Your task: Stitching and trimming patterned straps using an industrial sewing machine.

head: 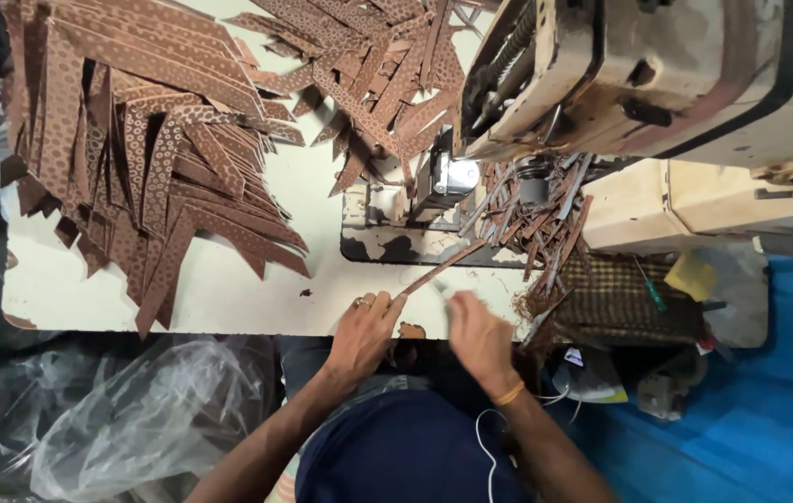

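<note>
We see our left hand (364, 331) at the near edge of the bench (229, 289), fingers curled in and pinched on the near end of a brown strip (443, 267). The strip runs slanting away from that hand across the bench top toward the machine (657, 74), its far end lying at the dark base plate (396, 244) under the machine's head. A ring shows on one finger of the left hand.

Our right hand (478, 335) sits just beside the left, also at the near edge, back turned up and fingers bent downward. It looks blurred, and we cannot tell whether it grips anything or how far it is open; its fingertips lie close to the strip, but contact is unclear. An orange band (509, 395) circles its wrist.

A small brown scrap (411, 331) lies at the bench edge between the two hands. A large fan of patterned brown strips (136, 140) covers the far left corner of the bench, and a second heap (378, 65) lies along the far edge, left of the machine. A tangle of thin offcuts (536, 219) sits under the machine head, right of the plate.
</note>
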